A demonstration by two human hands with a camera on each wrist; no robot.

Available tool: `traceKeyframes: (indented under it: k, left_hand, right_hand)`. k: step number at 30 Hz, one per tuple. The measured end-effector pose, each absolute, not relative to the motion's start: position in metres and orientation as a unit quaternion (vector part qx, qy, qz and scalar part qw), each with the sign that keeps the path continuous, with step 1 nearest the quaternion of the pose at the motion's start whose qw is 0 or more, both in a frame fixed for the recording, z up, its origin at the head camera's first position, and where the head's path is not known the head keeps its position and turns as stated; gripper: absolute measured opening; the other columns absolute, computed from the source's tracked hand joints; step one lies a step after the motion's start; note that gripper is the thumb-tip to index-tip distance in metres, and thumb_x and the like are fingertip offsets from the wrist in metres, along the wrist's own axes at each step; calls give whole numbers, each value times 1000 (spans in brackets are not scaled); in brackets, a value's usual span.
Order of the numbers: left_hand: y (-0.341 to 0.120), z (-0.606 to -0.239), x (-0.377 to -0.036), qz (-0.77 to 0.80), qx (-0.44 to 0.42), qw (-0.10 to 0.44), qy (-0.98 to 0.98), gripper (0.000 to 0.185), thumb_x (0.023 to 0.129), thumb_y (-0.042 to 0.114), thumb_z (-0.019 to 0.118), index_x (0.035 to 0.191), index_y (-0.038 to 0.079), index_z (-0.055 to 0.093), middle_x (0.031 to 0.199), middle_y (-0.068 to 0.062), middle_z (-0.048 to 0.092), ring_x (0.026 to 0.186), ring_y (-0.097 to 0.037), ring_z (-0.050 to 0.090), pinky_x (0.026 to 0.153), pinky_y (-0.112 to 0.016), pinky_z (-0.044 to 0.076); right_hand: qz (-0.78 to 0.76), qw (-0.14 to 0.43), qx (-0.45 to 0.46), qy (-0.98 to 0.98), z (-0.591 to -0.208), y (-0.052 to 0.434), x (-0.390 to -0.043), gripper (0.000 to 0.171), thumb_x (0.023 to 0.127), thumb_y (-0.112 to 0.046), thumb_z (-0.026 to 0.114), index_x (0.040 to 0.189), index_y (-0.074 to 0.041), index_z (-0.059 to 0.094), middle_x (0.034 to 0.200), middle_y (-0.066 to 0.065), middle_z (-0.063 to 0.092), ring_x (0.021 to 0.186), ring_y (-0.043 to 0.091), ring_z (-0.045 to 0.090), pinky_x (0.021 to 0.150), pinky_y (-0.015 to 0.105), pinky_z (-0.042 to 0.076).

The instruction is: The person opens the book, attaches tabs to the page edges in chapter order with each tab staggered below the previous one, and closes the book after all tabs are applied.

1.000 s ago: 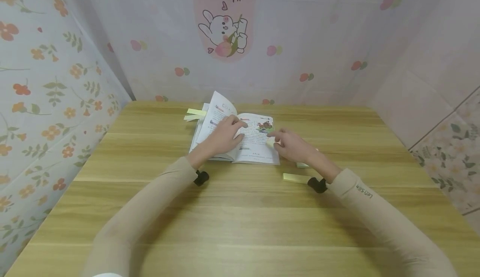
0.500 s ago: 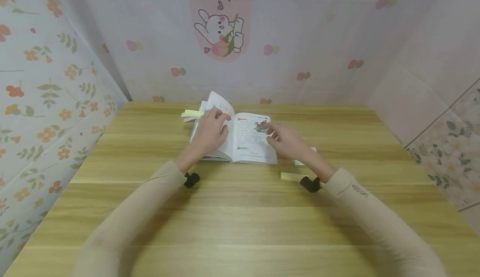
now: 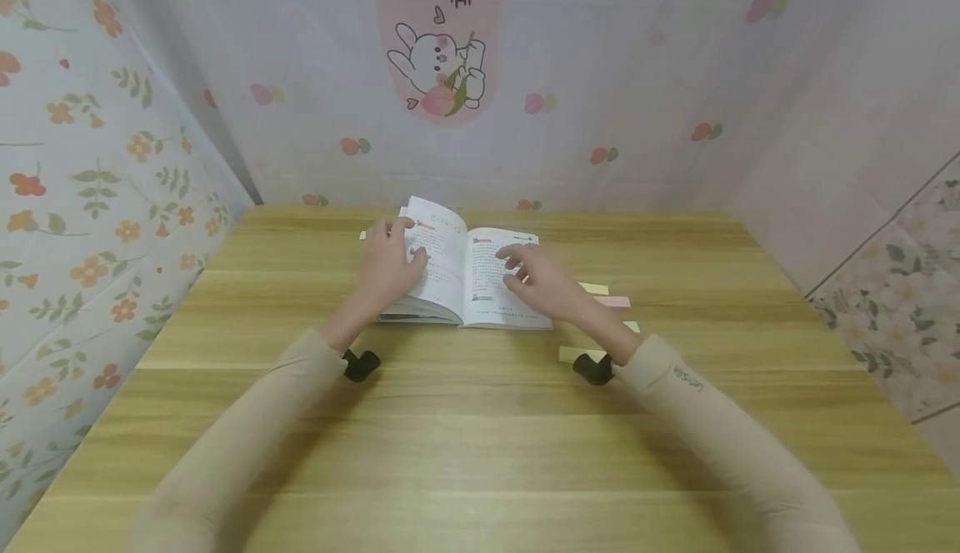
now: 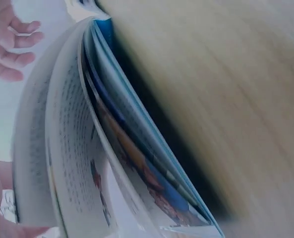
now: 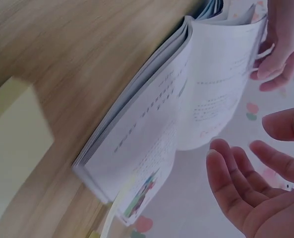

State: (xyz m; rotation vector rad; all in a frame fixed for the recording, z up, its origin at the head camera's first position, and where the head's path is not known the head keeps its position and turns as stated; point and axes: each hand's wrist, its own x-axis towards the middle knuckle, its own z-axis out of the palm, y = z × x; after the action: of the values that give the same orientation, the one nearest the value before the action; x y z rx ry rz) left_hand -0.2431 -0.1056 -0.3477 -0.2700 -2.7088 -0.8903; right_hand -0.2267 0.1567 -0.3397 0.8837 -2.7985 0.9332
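An open picture book lies on the wooden table near its far edge. My left hand lies on the left-hand pages, with fingers curled round their outer edge and the thumb on the paper. The right wrist view shows those fingers at the raised pages of the book. My right hand hovers just over the right-hand page, its palm open and clear of the paper. In the left wrist view the book appears edge-on, with the pages fanned.
Sticky-note strips lie right of the book: a yellow one, a pink one, a green one, and a yellow pad by my right wrist. Patterned walls close in the table behind and on both sides.
My left hand slid from the book's middle to the left pages, laying the raised leaf over. My right hand moved left over the right page, uncovering the coloured strips.
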Motion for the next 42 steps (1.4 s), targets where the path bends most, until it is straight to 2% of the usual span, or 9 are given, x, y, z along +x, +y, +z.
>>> traceKeyframes:
  k: [14, 18, 22, 25, 28, 30, 32, 38, 42]
  left_hand:
    - [-139, -350, -232, -375, -16, 17, -927, 67, 96, 36, 49, 145, -9, 39, 140, -29, 44, 120, -40, 47, 99, -55, 42]
    - [-147, -352, -226, -396, -9, -18, -918, 60, 96, 35, 45, 136, -10, 47, 116, -23, 56, 94, -30, 51, 77, -40, 45]
    - [-153, -354, -223, -415, -10, -49, -908, 41, 97, 31, 41, 106, -7, 56, 86, -13, 52, 73, -21, 45, 60, -30, 36]
    - [-155, -356, -222, -413, -1, -75, -908, 48, 99, 34, 39, 109, -9, 57, 96, -19, 57, 83, -27, 51, 70, -34, 43]
    - [-156, -356, -220, -410, 4, -97, -907, 62, 101, 39, 37, 134, -13, 51, 129, -29, 56, 113, -37, 52, 96, -46, 45]
    - [-157, -356, -219, -416, 0, -105, -903, 64, 102, 39, 37, 140, -12, 47, 137, -30, 53, 121, -39, 51, 104, -50, 41]
    - [-158, -356, -219, -427, -7, -110, -898, 64, 103, 37, 37, 143, -12, 45, 137, -31, 53, 120, -38, 53, 103, -49, 44]
    - [-163, -360, -220, -472, 6, -134, -871, 60, 105, 30, 43, 146, -13, 39, 116, -24, 59, 88, -21, 58, 74, -31, 52]
    - [-166, -359, -220, -491, 24, -141, -859, 61, 104, 29, 47, 146, -14, 37, 122, -24, 54, 91, -21, 53, 74, -29, 49]
  right_hand:
    - [329, -22, 299, -896, -346, 130, -227, 39, 98, -7, 56, 135, 5, 54, 122, 24, 61, 102, 32, 64, 88, 40, 55]
    - [331, -42, 299, -894, -349, 122, -226, 39, 99, -9, 56, 136, 3, 54, 124, 22, 61, 102, 32, 65, 89, 40, 54]
    - [330, -58, 299, -894, -351, 114, -224, 38, 101, -12, 57, 136, 1, 54, 126, 22, 60, 102, 32, 66, 92, 40, 53]
    - [332, -61, 304, -891, -354, 110, -223, 37, 101, -13, 57, 136, 1, 54, 127, 22, 60, 102, 31, 65, 92, 40, 53]
    - [335, -62, 307, -889, -356, 106, -222, 38, 102, -15, 58, 136, 0, 54, 127, 22, 59, 101, 30, 65, 91, 39, 53]
    - [336, -65, 308, -888, -357, 104, -222, 38, 102, -16, 58, 137, -1, 53, 128, 21, 58, 101, 29, 64, 90, 38, 53]
    - [334, -67, 307, -889, -358, 102, -221, 39, 102, -17, 58, 137, -2, 53, 129, 20, 58, 101, 27, 63, 88, 37, 53]
    - [325, -71, 312, -890, -358, 95, -219, 41, 101, -19, 61, 138, -4, 54, 129, 19, 56, 98, 24, 63, 83, 33, 53]
    - [321, -71, 315, -890, -359, 90, -218, 41, 100, -19, 62, 138, -6, 55, 129, 19, 55, 94, 21, 63, 82, 31, 53]
